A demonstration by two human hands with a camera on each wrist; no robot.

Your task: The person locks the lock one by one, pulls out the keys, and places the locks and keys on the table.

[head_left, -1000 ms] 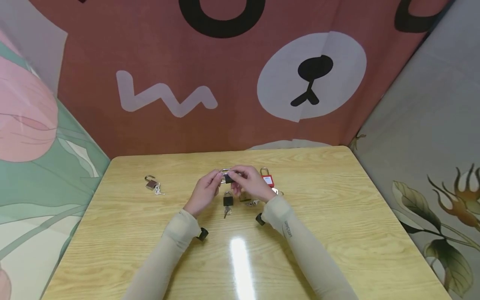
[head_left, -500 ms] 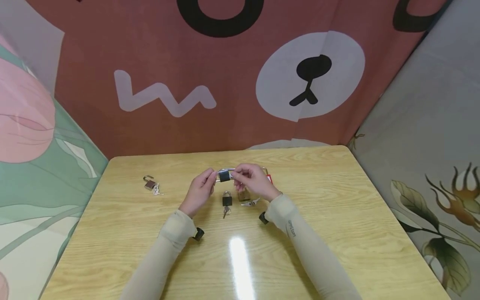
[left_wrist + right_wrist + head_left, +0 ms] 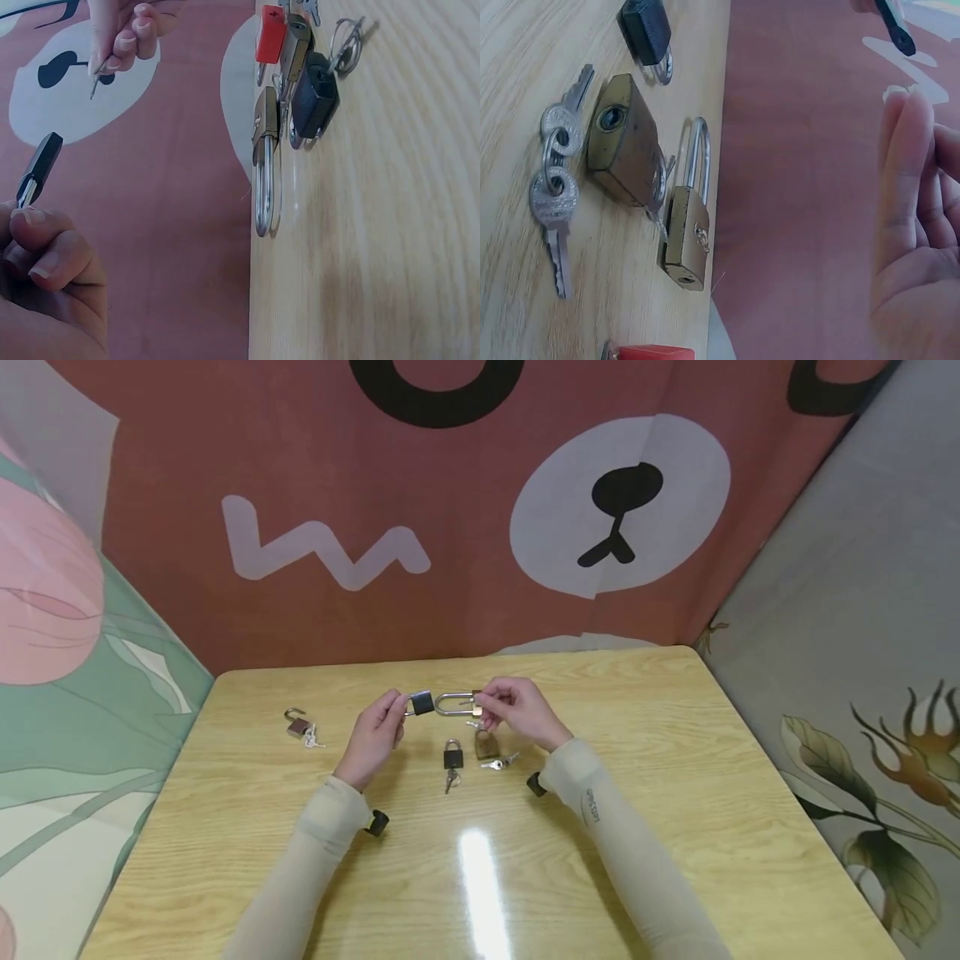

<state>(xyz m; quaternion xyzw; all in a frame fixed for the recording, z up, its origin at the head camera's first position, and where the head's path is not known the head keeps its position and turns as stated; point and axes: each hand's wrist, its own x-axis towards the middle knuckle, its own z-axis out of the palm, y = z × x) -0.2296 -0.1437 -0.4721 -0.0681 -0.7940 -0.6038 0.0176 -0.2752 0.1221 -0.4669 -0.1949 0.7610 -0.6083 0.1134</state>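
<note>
My left hand (image 3: 371, 735) pinches a black padlock (image 3: 422, 702) by its shackle, holding it raised above the table. In the left wrist view the padlock's dark body (image 3: 45, 159) points up from the fingertips. Over to the right, my right hand (image 3: 519, 710) pinches a thin metal key (image 3: 94, 87) between thumb and forefinger, apart from the padlock. The right wrist view shows these fingertips (image 3: 915, 105) together, with the key hidden behind them. Beyond and below the hands lies a brass padlock with a long shackle (image 3: 456, 713), its body partly covered by my right hand in the head view.
On the wooden table (image 3: 225, 843) lie a second black padlock (image 3: 453, 760) with keys, a brass padlock (image 3: 487, 745) with its keys (image 3: 495, 765), and a red padlock (image 3: 270, 34). A brown padlock (image 3: 298, 727) with a raised shackle and keys (image 3: 311, 739) lies at the left.
My hands have separated. The left has moved left with the black padlock, and the right has shifted slightly right with the key, uncovering the long-shackle padlock.
</note>
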